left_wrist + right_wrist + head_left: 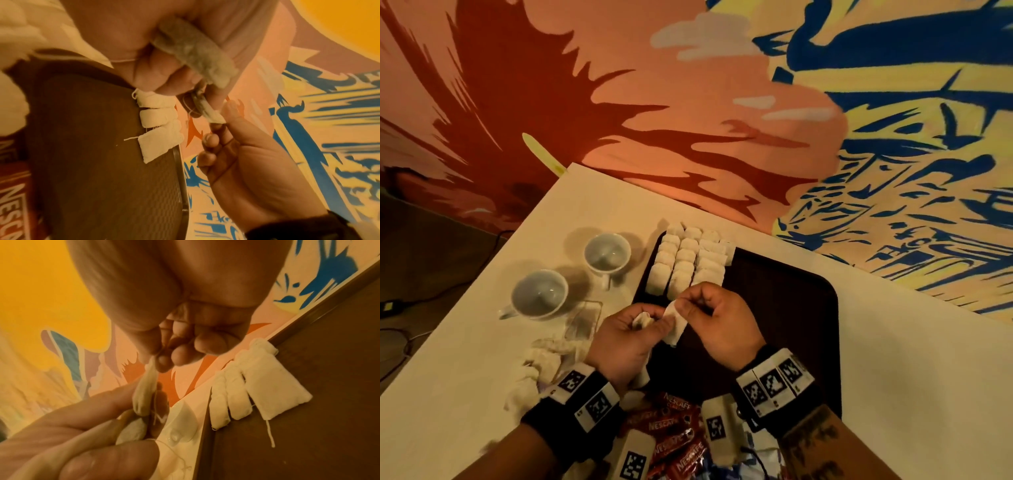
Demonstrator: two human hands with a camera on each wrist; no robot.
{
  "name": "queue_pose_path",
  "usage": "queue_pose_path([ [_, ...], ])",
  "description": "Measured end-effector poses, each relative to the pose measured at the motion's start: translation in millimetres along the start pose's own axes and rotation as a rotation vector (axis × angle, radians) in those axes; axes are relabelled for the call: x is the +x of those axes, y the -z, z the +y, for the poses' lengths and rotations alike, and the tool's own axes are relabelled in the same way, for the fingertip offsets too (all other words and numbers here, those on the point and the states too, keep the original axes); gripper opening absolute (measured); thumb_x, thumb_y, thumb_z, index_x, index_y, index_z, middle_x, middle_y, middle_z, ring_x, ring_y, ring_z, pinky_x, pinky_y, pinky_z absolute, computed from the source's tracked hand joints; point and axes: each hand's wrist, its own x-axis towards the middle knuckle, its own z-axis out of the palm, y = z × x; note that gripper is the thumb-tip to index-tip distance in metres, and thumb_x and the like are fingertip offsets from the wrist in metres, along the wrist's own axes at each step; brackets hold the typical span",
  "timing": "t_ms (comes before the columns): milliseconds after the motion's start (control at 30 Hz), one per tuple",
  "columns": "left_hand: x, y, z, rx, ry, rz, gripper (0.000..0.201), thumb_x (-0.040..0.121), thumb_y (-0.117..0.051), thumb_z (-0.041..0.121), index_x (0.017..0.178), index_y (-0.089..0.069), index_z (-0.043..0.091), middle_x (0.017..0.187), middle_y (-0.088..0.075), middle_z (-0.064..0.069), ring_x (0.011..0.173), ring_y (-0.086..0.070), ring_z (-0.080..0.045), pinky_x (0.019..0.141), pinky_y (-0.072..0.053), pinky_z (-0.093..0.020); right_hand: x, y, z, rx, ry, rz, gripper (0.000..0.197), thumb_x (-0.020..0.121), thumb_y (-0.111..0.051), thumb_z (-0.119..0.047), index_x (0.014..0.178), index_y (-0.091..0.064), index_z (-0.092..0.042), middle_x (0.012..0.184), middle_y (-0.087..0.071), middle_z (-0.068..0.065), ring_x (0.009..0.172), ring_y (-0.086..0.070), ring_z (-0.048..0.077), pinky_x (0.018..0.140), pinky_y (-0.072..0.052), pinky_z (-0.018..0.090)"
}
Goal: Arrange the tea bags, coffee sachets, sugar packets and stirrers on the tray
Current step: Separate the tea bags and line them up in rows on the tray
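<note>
Tea bag (675,322) pinched between our hands, left (628,339) and right (726,325), above tray's (791,308) left edge beside laid rows (685,260). Risk: tangled string snags, dragging neat rows askew.

Rows of tea bags (685,260) fill the tray's (791,284) far-left corner; its right half lies bare.

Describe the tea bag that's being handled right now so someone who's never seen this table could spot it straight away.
Start at the dark tray on the cream table, with rows of white tea bags at its far left corner. Just nearer than those rows, both hands meet above the tray. The tea bag pinched between them is the only one lifted off the tray.
</note>
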Motion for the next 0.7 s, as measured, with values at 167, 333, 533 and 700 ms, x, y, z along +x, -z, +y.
queue_pose_path([
  [167,-9.0,-4.3,-2.5,0.113,-0.011,-0.013,0.008,0.083,-0.076,0.023,0.08,-0.077,0.016,0.076,-0.076,-0.008,0.077,-0.072,-0.026,0.074,-0.057,-0.038,-20.8,8.5,7.4,-0.026,0.019,-0.044,0.003,0.092,-0.07,-0.025,0.093,-0.072,-0.027,0.086,-0.074,-0.012,0.082,-0.068,0.002,0.076,-0.054,0.018],
  [333,-5.4,2.5,-4.9,0.084,0.085,0.119,0.019,0.092,-0.068,0.026,0.08,-0.075,0.012,0.07,-0.074,-0.003,0.051,-0.062,-0.006,0.058,-0.052,-0.029,-7.5,12.8,18.1,-0.117,-0.018,0.065,0.003,0.093,-0.067,-0.03,0.092,-0.07,-0.029,0.084,-0.071,-0.012,0.081,-0.066,0.001,0.074,-0.052,0.019],
  [533,-0.4,27.1,-6.6,0.047,0.172,0.226,0.042,0.095,-0.057,0.044,0.068,-0.059,0.012,0.055,-0.052,-0.006,0.048,-0.044,-0.018,0.05,-0.036,-0.028,25.1,4.1,33.1,-0.331,-0.094,-0.148,0.01,0.093,-0.065,-0.036,0.099,-0.069,-0.029,0.095,-0.07,-0.011,0.09,-0.064,0.007,0.082,-0.052,0.027],
  [700,-1.7,36.2,-4.2,-0.051,0.191,0.243,0.039,0.097,-0.057,0.039,0.07,-0.053,0.011,0.052,-0.044,-0.006,0.043,-0.04,-0.018,0.046,-0.034,-0.027,45.2,-13.9,33.1,-0.557,-0.129,-0.372,0.012,0.093,-0.063,-0.04,0.101,-0.066,-0.031,0.106,-0.068,-0.004,0.094,-0.065,0.015,0.086,-0.055,0.035],
])
